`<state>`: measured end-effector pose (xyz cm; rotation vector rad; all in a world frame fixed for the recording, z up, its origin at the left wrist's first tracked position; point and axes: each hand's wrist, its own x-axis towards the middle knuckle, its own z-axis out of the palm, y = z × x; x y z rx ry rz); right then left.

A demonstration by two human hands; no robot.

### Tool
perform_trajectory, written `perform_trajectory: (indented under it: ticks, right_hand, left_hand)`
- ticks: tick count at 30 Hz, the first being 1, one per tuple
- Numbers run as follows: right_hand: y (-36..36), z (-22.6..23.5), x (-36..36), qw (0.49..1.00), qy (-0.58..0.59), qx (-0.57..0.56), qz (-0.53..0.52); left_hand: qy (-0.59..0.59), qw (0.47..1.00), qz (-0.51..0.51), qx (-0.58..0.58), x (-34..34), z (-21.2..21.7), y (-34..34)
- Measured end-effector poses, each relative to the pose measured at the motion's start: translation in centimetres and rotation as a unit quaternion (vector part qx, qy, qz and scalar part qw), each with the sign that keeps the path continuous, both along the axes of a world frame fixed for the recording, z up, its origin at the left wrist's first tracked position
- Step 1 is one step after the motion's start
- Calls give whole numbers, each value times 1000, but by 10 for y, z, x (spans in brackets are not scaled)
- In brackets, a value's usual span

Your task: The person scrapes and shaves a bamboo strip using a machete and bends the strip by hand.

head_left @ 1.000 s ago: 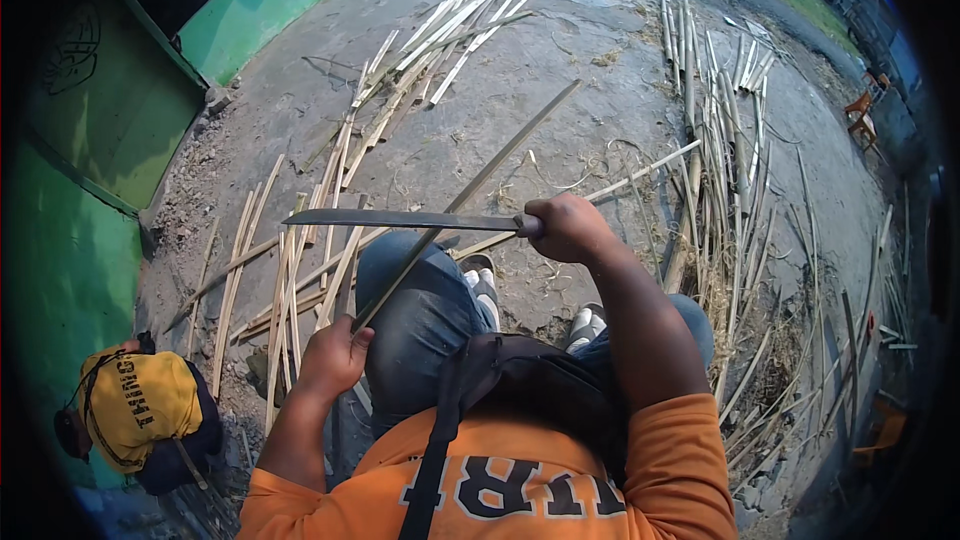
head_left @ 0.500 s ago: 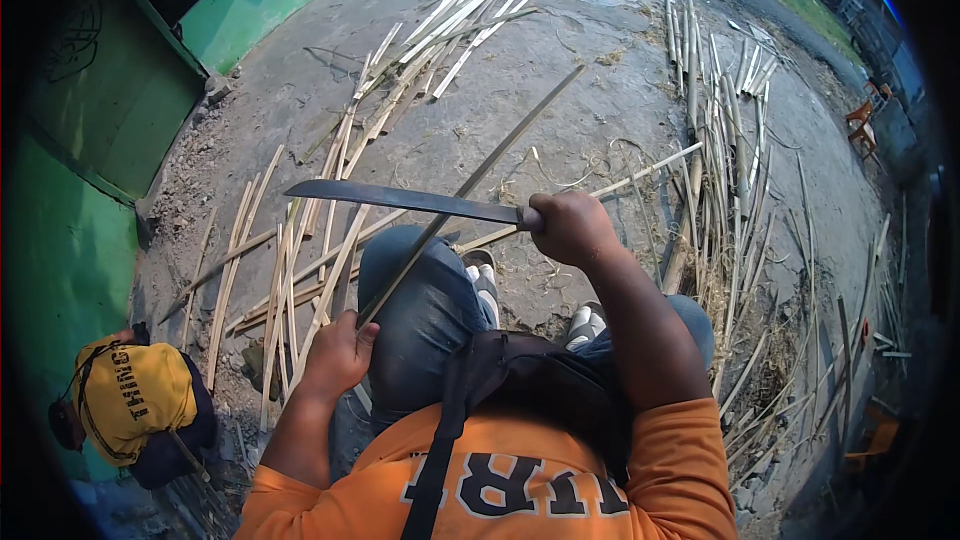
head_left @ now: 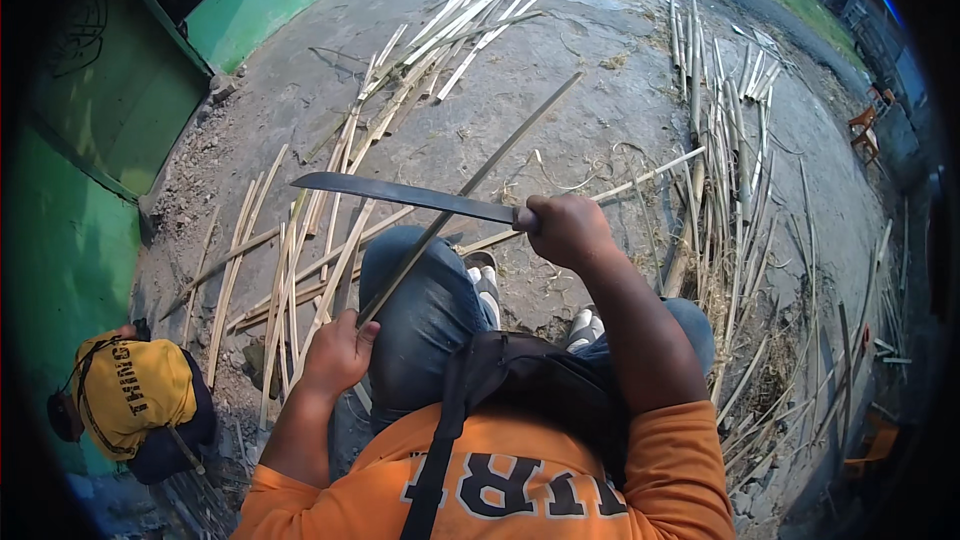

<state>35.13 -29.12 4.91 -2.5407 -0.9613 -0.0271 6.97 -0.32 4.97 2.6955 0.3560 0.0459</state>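
My left hand (head_left: 338, 352) is closed round the lower end of a long, narrow bamboo strip (head_left: 512, 142), which slants up and away to the right across my left knee. My right hand (head_left: 568, 230) grips the handle of a machete (head_left: 405, 196). Its long dark blade points left and crosses the strip above the knee, lying against it or just over it. Whether the edge bites into the bamboo cannot be made out. The strip's near end is hidden in my left fist.
Pale bamboo strips (head_left: 440, 35) lie in a loose pile ahead, with more strips (head_left: 240, 270) at the left. A bundle of bamboo poles (head_left: 692, 90) lies at the right. A person in a yellow shirt (head_left: 140, 395) is at the lower left, near a green wall (head_left: 75, 290).
The machete and my right hand have shifted very slightly toward me along the strip. My left hand holds its place.
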Motion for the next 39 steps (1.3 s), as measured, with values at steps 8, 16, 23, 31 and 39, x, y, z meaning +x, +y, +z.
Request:
perform_trajectory:
  ticks: [8, 16, 23, 31, 39]
  right_hand:
    - [5, 17, -10, 999, -2, -43, 9]
    - [-6, 10, 0, 998, 17, -10, -53]
    - [-7, 2, 9, 999, -16, 37, -23]
    - [-13, -3, 14, 998, 20, 35, -49]
    - [-16, 17, 13, 998, 4, -56, 34]
  left_hand:
    - [-13, 1000, 17, -6, -4, -6, -3]
    - [-40, 999, -15, 18, -3, -11, 2]
    - [-36, 999, 2, 9, -4, -11, 0]
    - [-11, 1000, -16, -7, 1, -1, 4]
    - [-26, 999, 2, -26, -3, -21, 11]
